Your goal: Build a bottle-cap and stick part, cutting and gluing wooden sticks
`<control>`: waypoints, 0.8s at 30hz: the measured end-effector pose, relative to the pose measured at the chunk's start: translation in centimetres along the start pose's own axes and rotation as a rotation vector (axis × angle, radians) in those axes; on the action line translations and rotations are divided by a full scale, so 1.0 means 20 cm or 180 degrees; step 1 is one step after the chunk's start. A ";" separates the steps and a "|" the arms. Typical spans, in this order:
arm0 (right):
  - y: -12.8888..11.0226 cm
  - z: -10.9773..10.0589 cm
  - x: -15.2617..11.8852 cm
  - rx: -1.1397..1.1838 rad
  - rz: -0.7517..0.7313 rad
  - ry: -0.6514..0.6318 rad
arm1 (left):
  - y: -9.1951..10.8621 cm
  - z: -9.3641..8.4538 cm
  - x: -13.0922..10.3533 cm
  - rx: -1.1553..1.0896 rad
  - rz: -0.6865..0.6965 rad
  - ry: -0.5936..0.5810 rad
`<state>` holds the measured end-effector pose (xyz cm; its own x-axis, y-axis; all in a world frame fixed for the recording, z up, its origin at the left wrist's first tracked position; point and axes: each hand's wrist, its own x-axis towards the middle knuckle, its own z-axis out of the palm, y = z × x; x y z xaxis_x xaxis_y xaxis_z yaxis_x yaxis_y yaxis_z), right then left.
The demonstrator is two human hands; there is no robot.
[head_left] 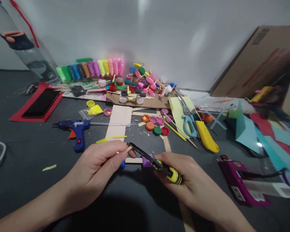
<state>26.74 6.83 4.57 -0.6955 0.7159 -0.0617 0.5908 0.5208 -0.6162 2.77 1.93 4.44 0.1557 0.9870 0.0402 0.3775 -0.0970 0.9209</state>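
My left hand [94,167] pinches a short piece of thin wooden stick [128,149] between thumb and fingers. My right hand [183,177] is closed around pliers [145,155] with yellow and black handles. Their dark jaws reach left to the stick, right by my left fingertips; whether they grip it I cannot tell. Below and behind the hands, pale sticks [133,160] lie between a purple piece [147,160] and a blue piece [122,165], partly hidden by my left hand. A yellow stick [120,137] lies just beyond my fingers.
A blue glue gun [78,132] lies left, near a phone [41,103] on red paper. Colored bottle caps [149,126], scissors [188,119] and a yellow cutter knife [206,135] lie beyond my hands. A purple device [236,180] stands right; a water bottle [32,58] stands back left.
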 end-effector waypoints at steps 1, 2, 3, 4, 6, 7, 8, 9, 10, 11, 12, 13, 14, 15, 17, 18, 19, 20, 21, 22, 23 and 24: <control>0.00 0.00 0.00 0.0011 0.0007 0.0002 | 0.00 0.00 0.00 -0.0014 0.0030 0.0035; 0.00 -0.01 0.00 0.0022 0.0007 0.0002 | 0.00 0.00 0.00 -0.0006 0.0065 0.0044; 0.00 -0.01 0.00 0.0033 0.0004 -0.0003 | 0.01 0.00 0.00 0.0032 0.0111 0.0051; 0.00 -0.01 0.00 0.0047 -0.0006 -0.0010 | 0.01 0.00 0.01 0.0102 0.0165 0.0048; 0.00 -0.02 0.00 0.0075 -0.0028 -0.0026 | 0.01 0.00 0.01 0.0281 0.0295 0.0007; 0.01 -0.02 0.00 0.0077 -0.0030 -0.0024 | 0.01 0.00 0.01 0.0358 0.0351 -0.0020; 0.01 -0.02 0.00 0.0069 -0.0026 -0.0019 | 0.01 0.00 0.01 0.0413 0.0401 -0.0042; 0.02 -0.02 0.00 0.0050 -0.0024 -0.0007 | 0.01 -0.01 0.01 0.0454 0.0438 -0.0063; 0.02 -0.02 0.00 0.0018 -0.0018 0.0001 | 0.01 -0.01 0.01 0.0486 0.0479 -0.0088; 0.03 -0.02 -0.01 -0.0026 -0.0015 0.0010 | 0.01 -0.01 0.02 0.0518 0.0519 -0.0104; 0.03 -0.02 -0.01 -0.0069 -0.0024 0.0021 | 0.00 -0.01 0.02 0.0560 0.0558 -0.0101; 0.03 -0.02 -0.01 -0.0107 -0.0039 0.0034 | 0.00 -0.01 0.02 0.0608 0.0618 -0.0081; 0.03 -0.02 -0.01 -0.0132 -0.0056 0.0052 | 0.00 -0.02 0.02 0.0652 0.0692 -0.0048; 0.03 -0.03 -0.01 -0.0145 -0.0064 0.0066 | 0.00 -0.02 0.02 0.0687 0.0771 -0.0012; 0.03 -0.03 -0.01 -0.0149 -0.0047 0.0106 | -0.01 -0.02 0.02 0.0727 0.0917 0.0050; 0.04 -0.03 -0.01 -0.0160 -0.0008 0.0124 | -0.01 -0.02 0.02 0.0733 0.0962 0.0075; 0.05 -0.03 -0.01 -0.0190 0.0048 0.0147 | -0.01 -0.02 0.02 0.0729 0.0985 0.0099; 0.06 -0.02 0.00 -0.0260 0.0123 0.0171 | -0.01 -0.02 0.02 0.0723 0.0978 0.0118; 0.08 -0.02 0.00 -0.0380 0.0205 0.0226 | -0.01 -0.02 0.02 0.0708 0.0966 0.0136; 0.09 -0.02 0.00 -0.0536 0.0275 0.0312 | -0.01 -0.02 0.02 0.0686 0.0937 0.0148; 0.11 -0.02 0.01 -0.0697 0.0317 0.0415 | -0.01 -0.02 0.02 0.0654 0.0901 0.0154; 0.12 -0.02 0.01 -0.0827 0.0310 0.0530 | -0.01 -0.02 0.02 0.0621 0.0864 0.0155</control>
<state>28.13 8.40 3.36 -0.5668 0.8233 0.0320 0.7508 0.5321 -0.3913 2.41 2.36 4.43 0.2324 0.9263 0.2966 0.4965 -0.3752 0.7828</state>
